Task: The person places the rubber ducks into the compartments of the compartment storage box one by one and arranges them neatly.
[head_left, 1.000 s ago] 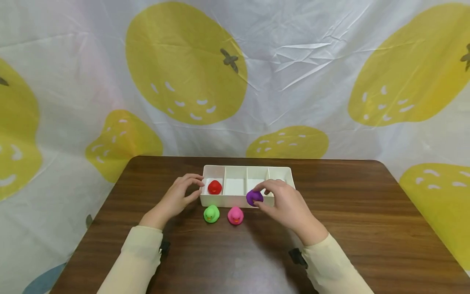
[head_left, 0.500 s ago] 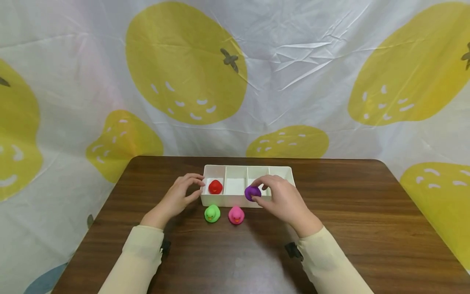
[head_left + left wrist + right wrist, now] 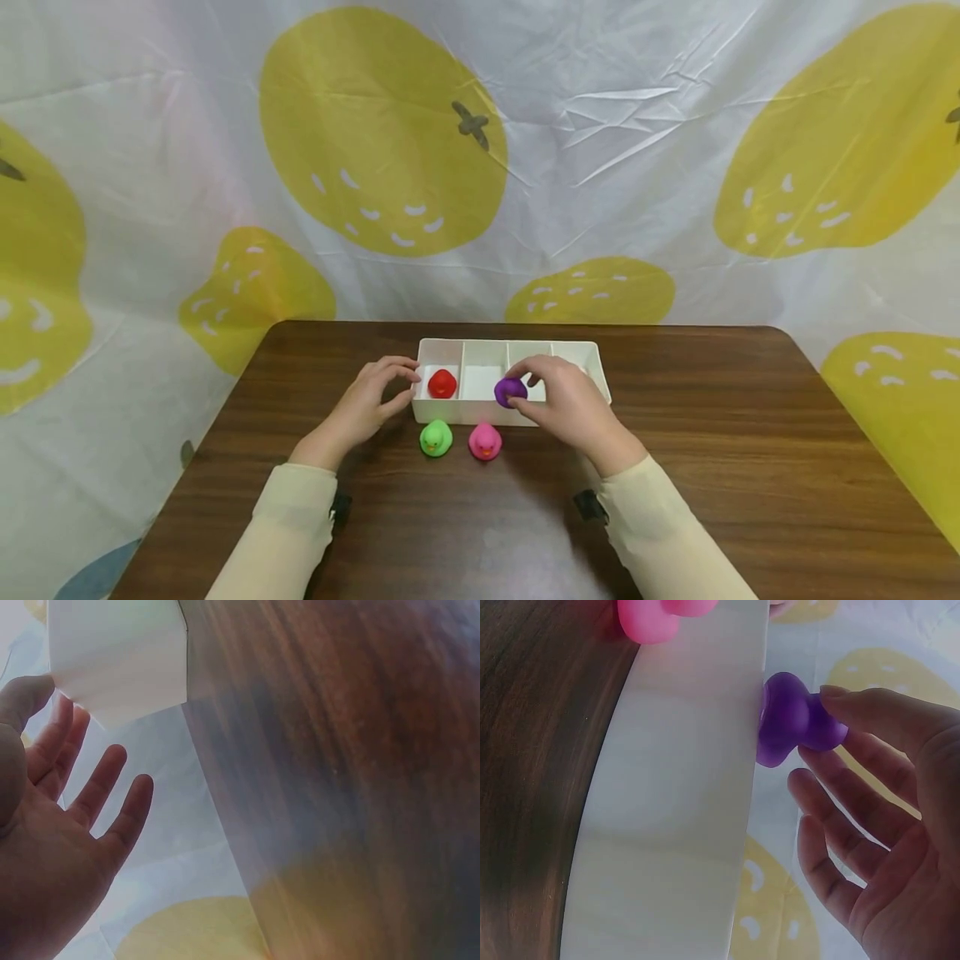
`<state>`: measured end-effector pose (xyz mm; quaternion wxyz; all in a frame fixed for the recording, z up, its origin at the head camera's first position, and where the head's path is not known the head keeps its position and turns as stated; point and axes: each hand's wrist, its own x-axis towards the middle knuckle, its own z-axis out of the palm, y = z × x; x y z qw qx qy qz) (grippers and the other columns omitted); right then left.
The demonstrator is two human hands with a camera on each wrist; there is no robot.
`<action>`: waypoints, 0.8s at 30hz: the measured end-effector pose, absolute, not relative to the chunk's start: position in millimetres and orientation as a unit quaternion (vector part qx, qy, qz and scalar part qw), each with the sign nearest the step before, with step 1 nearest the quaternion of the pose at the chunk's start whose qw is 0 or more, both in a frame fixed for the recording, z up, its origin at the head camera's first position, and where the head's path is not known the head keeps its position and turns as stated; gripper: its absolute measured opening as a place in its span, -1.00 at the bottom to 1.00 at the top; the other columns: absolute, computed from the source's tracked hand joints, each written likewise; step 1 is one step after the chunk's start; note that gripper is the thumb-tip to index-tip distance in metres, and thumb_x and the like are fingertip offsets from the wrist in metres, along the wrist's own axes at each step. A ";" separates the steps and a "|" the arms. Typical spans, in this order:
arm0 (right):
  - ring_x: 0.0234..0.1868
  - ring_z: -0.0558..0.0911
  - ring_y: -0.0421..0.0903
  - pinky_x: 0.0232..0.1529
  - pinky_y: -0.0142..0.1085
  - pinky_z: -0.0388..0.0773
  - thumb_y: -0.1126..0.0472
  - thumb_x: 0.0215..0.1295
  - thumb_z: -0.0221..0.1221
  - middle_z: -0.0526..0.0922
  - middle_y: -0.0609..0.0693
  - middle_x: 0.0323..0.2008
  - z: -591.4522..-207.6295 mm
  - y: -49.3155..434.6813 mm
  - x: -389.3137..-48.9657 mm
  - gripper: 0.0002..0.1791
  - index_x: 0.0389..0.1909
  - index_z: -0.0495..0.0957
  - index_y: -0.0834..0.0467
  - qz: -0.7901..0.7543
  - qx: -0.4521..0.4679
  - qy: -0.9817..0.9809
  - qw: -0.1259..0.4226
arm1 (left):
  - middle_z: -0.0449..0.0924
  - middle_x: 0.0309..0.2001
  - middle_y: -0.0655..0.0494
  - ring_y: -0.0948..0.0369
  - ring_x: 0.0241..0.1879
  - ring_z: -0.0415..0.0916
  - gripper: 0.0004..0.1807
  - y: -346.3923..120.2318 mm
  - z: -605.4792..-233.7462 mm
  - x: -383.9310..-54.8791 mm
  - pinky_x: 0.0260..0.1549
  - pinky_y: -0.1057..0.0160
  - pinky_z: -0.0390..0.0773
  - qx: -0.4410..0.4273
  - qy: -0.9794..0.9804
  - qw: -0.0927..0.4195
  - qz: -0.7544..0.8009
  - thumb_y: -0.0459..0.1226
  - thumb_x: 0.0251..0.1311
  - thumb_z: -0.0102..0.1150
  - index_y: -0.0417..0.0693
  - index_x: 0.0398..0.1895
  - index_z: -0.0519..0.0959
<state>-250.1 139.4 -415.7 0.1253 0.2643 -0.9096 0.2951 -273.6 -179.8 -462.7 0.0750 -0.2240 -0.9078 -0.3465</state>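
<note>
A purple rubber duck (image 3: 511, 392) is pinched between the thumb and fingers of my right hand (image 3: 573, 404). It hangs over the front side of a white divided tray (image 3: 465, 412), near the divider between two middle compartments; the right wrist view shows the duck (image 3: 786, 720) at the tray's rim. My left hand (image 3: 367, 403) is at the tray's left end, its fingertips and thumb at the edge, fingers loosely bent. A red rubber duck (image 3: 442, 383) sits in the leftmost compartment. On the table before the tray stand a green duck (image 3: 436, 438) and a pink duck (image 3: 485, 442).
The brown wooden table (image 3: 465, 533) carries the tray toward its back edge. Behind it hangs a white cloth (image 3: 585, 200) with yellow fruit prints. My right hand hides part of the tray's right compartments.
My right hand has moved left and slightly up with the purple duck, from the tray's front wall to over the rim. The left hand stays at the tray's left end.
</note>
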 end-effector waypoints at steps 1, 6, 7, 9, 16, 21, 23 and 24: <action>-0.16 0.70 -0.08 -0.06 -0.19 0.62 0.13 0.18 0.50 0.76 -0.13 -0.19 -415.8 138.9 -250.8 -0.76 -0.15 0.72 0.03 0.296 0.268 -0.909 0.124 | 0.55 0.28 -0.06 -0.15 0.31 0.38 -0.80 -179.9 -463.0 -273.5 0.34 -0.24 0.36 -0.223 -0.908 0.075 -0.346 -0.34 0.34 0.29 -0.14 -0.01 0.64; -0.17 0.69 -0.07 -0.08 -0.18 0.62 0.15 0.16 0.51 0.77 -0.10 -0.19 -415.0 136.9 -252.4 -0.73 -0.13 0.72 0.06 0.286 0.277 -0.908 0.130 | 0.55 0.28 -0.06 -0.15 0.31 0.38 -0.80 -179.8 -464.1 -274.0 0.35 -0.24 0.36 -0.223 -0.908 0.075 -0.348 -0.35 0.34 0.29 -0.14 -0.01 0.64; -0.17 0.69 -0.06 -0.08 -0.17 0.62 0.15 0.16 0.51 0.77 -0.10 -0.18 -414.6 136.6 -252.8 -0.72 -0.12 0.72 0.06 0.284 0.279 -0.908 0.130 | 0.55 0.28 -0.06 -0.15 0.31 0.38 -0.80 -179.8 -464.1 -273.9 0.35 -0.24 0.36 -0.222 -0.908 0.075 -0.349 -0.35 0.34 0.29 -0.14 -0.01 0.64; -0.17 0.69 -0.02 -0.08 -0.16 0.61 0.16 0.16 0.51 0.77 -0.08 -0.18 -413.4 136.0 -253.8 -0.71 -0.12 0.72 0.08 0.282 0.281 -0.908 0.130 | 0.54 0.29 -0.07 -0.15 0.31 0.38 -0.80 -179.9 -463.8 -274.0 0.35 -0.24 0.35 -0.221 -0.908 0.073 -0.349 -0.35 0.34 0.29 -0.15 0.00 0.64; -0.13 0.69 0.02 -0.07 -0.14 0.61 0.15 0.16 0.50 0.76 -0.07 -0.18 -411.2 134.0 -257.3 -0.71 -0.11 0.71 0.08 0.276 0.277 -0.912 0.122 | 0.54 0.28 -0.08 -0.15 0.31 0.37 -0.80 -179.4 -461.8 -273.3 0.36 -0.24 0.35 -0.223 -0.907 0.071 -0.349 -0.33 0.35 0.28 -0.16 -0.01 0.64; -0.12 0.69 0.02 -0.07 -0.14 0.62 0.15 0.17 0.50 0.76 -0.07 -0.18 -409.3 131.0 -259.6 -0.71 -0.10 0.71 0.08 0.271 0.280 -0.914 0.116 | 0.54 0.29 -0.08 -0.15 0.32 0.37 -0.80 -179.6 -462.2 -273.0 0.36 -0.24 0.35 -0.222 -0.908 0.071 -0.348 -0.33 0.35 0.28 -0.14 0.00 0.64; -0.12 0.69 0.01 -0.08 -0.14 0.63 0.15 0.17 0.50 0.76 -0.07 -0.18 -408.4 129.6 -260.5 -0.71 -0.10 0.71 0.08 0.269 0.278 -0.915 0.114 | 0.53 0.29 -0.08 -0.15 0.32 0.37 -0.80 -179.8 -462.0 -272.8 0.36 -0.25 0.35 -0.222 -0.908 0.069 -0.349 -0.33 0.35 0.28 -0.14 0.00 0.64; -0.12 0.69 0.01 -0.08 -0.14 0.63 0.15 0.17 0.50 0.76 -0.06 -0.18 -408.2 129.1 -261.0 -0.70 -0.09 0.71 0.08 0.267 0.276 -0.916 0.114 | 0.53 0.29 -0.08 -0.15 0.32 0.37 -0.80 -179.9 -461.9 -272.7 0.36 -0.25 0.35 -0.222 -0.908 0.069 -0.349 -0.33 0.35 0.28 -0.14 0.00 0.63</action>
